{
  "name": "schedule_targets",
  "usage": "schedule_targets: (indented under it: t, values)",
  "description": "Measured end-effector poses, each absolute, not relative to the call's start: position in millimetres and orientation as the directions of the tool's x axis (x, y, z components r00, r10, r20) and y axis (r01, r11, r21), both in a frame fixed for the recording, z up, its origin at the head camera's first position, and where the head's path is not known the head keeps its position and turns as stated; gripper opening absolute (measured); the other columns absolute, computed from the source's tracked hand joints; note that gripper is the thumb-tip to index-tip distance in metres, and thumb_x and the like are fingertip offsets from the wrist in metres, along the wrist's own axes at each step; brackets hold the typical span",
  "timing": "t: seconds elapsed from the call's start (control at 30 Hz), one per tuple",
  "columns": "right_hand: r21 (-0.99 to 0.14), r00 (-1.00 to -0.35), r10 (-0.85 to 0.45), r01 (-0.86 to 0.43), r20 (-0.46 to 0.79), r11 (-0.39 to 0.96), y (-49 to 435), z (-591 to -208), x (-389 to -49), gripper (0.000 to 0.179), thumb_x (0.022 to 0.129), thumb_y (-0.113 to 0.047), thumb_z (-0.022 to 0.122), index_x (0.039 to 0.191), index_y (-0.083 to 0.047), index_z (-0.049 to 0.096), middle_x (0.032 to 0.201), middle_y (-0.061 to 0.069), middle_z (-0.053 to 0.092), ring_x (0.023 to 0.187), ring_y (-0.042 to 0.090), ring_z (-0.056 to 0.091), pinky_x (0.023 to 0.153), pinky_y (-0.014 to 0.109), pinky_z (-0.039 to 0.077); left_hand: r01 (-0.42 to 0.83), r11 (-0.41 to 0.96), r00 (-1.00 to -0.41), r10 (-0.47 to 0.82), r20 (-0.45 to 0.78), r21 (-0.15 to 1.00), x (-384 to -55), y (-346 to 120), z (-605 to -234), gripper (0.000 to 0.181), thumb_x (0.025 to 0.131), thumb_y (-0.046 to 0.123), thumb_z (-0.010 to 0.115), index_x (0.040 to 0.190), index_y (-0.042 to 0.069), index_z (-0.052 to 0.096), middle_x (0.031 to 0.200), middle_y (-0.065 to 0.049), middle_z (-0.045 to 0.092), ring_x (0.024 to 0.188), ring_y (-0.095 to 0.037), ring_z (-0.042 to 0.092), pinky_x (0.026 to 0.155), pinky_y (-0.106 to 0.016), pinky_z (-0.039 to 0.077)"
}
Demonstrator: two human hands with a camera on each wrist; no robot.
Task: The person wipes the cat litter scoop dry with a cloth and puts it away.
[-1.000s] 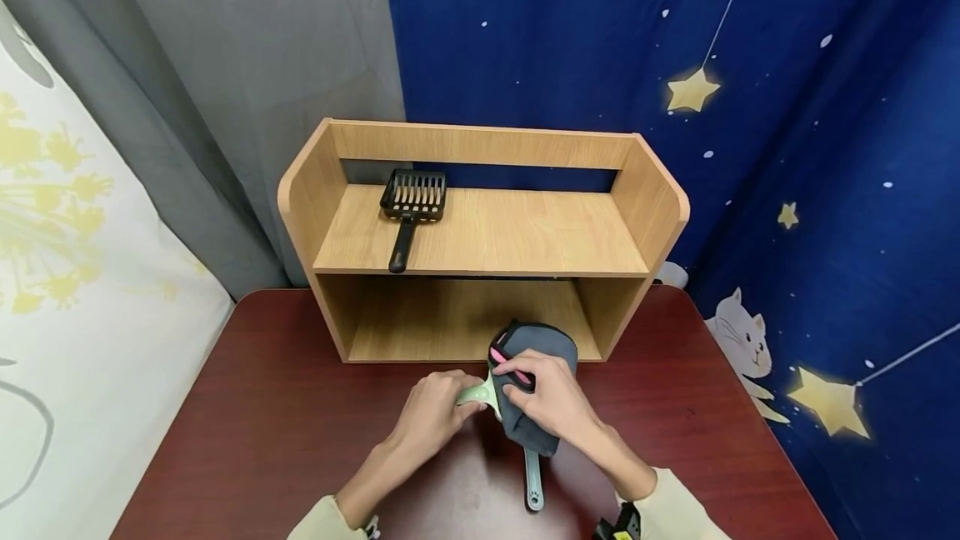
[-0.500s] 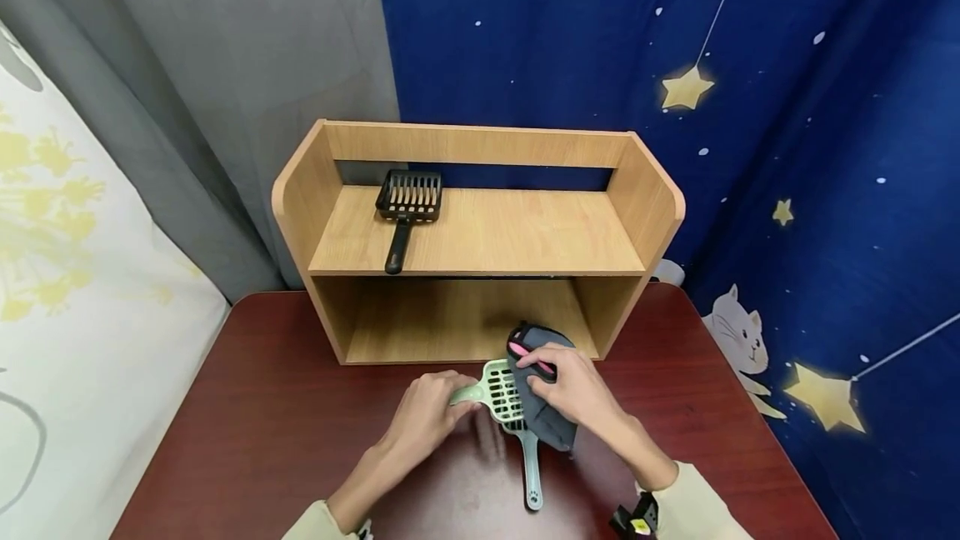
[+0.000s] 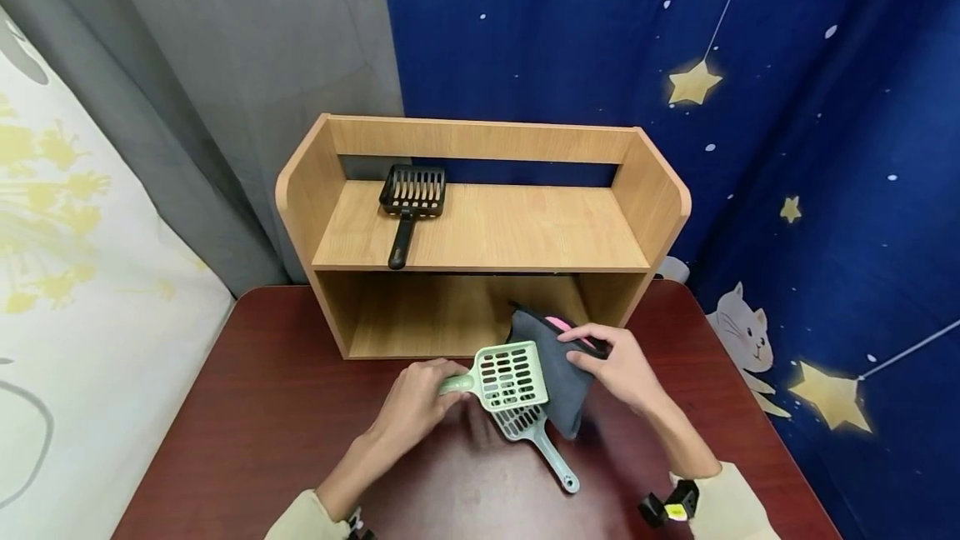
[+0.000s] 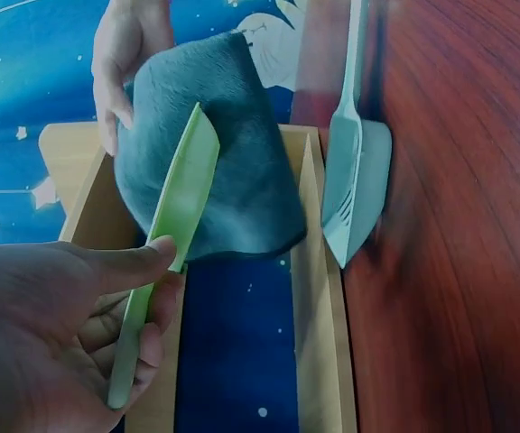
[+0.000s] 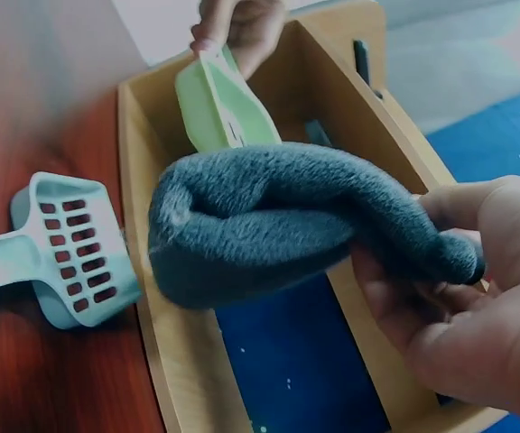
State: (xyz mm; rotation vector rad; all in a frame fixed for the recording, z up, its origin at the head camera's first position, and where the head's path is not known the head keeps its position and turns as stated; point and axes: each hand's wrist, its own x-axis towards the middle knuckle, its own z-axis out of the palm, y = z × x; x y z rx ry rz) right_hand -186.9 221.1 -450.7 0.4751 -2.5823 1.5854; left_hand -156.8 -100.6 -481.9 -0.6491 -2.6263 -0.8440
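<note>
gripping green slotted litter scoop [image 3: 513,374] by the handle in left hand [image 3: 420,397], with thumb pressed on it. pinching grey fuzzy mitt [image 3: 551,382] near its pink-and-black edge with right hand [image 3: 618,367]. have both hands well apart, each clamped on its own item, with scoop blade and mitt between. see both items held above desk [image 3: 285,423], before right part of light wood two-tier shelf [image 3: 525,227]. see blade just beside mitt; cannot tell if touching. can see blue-grey slotted litter scoop [image 3: 546,443] lying on desk in front of shelf, with blade partly hidden by green one in head view and handle slanting to near right. can see black slotted litter scoop [image 3: 408,214] on upper tier, left part, with handle toward front edge. wearing cream sleeves [image 3: 731,507]. see grey curtain [image 3: 262,48] and dark blue star-print curtain [image 3: 540,32] behind, plus white yellow-printed cloth [image 3: 90,273] at far left.
</note>
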Motion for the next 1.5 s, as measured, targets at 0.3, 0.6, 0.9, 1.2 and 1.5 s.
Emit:
schedule_targets:
  t: [0.3, 0.6, 0.9, 1.2, 1.5]
  values:
    - [-0.983, -0.954, -0.243, -0.163, 0.178, -0.081, 237.8, -450.1, -191.8, 0.025, 0.099, 0.003, 0.068, 0.124, 0.002, 0.071, 0.120, 0.003, 0.069, 0.103, 0.014, 0.067, 0.083, 0.025, 0.058, 0.508, 0.687, -0.846, 0.284, 0.452, 0.519, -160.5, -109.2, -474.7, 0.031, 0.073, 0.005, 0.096, 0.101, 0.006, 0.082, 0.096, -0.005, 0.080, 0.078, -0.012, 0.073, 0.065, -0.029, 0.056]
    - [-0.843, -0.892, -0.401, 0.042, 0.210, -0.536, 230.1, -457.7, -195.2, 0.039, 0.107, 0.008, 0.043, 0.125, -0.014, 0.068, 0.118, 0.003, 0.069, 0.102, 0.015, 0.071, 0.083, 0.028, 0.060, 0.623, 0.554, -0.774, 0.338, 0.535, 0.552, -162.5, -110.4, -466.4, 0.032, 0.076, 0.005, 0.094, 0.106, 0.003, 0.082, 0.095, -0.002, 0.080, 0.075, -0.005, 0.066, 0.063, -0.021, 0.052]
    - [-0.696, -0.833, -0.503, 0.221, 0.231, -0.684, 208.6, -469.0, -199.4, 0.036, 0.110, 0.005, 0.034, 0.125, -0.010, 0.063, 0.116, 0.009, 0.072, 0.103, 0.019, 0.074, 0.085, 0.030, 0.061, 0.666, 0.393, -0.746, 0.358, 0.561, 0.634, -160.0, -99.6, -462.5, 0.033, 0.077, 0.005, 0.093, 0.109, 0.004, 0.082, 0.097, -0.003, 0.080, 0.084, -0.010, 0.072, 0.071, -0.025, 0.059]
    - [-0.682, -0.826, -0.528, 0.271, 0.197, -0.679, 193.4, -471.7, -196.6, 0.031, 0.108, 0.002, 0.044, 0.126, -0.013, 0.064, 0.116, 0.009, 0.073, 0.108, 0.020, 0.073, 0.090, 0.033, 0.061, 0.711, 0.329, -0.703, 0.368, 0.609, 0.622, -159.9, -94.0, -461.1, 0.035, 0.080, 0.006, 0.090, 0.114, 0.003, 0.082, 0.103, -0.004, 0.081, 0.091, -0.013, 0.075, 0.079, -0.022, 0.059]
    - [-0.608, -0.809, -0.499, 0.234, 0.311, -0.758, 219.4, -450.5, -185.2, 0.041, 0.109, 0.009, 0.027, 0.129, -0.006, 0.059, 0.118, 0.012, 0.071, 0.101, 0.022, 0.073, 0.085, 0.032, 0.061, 0.706, 0.373, -0.708, 0.351, 0.613, 0.602, -162.4, -117.7, -469.2, 0.039, 0.077, 0.000, 0.090, 0.114, 0.001, 0.081, 0.104, -0.007, 0.081, 0.094, -0.020, 0.079, 0.083, -0.022, 0.060]
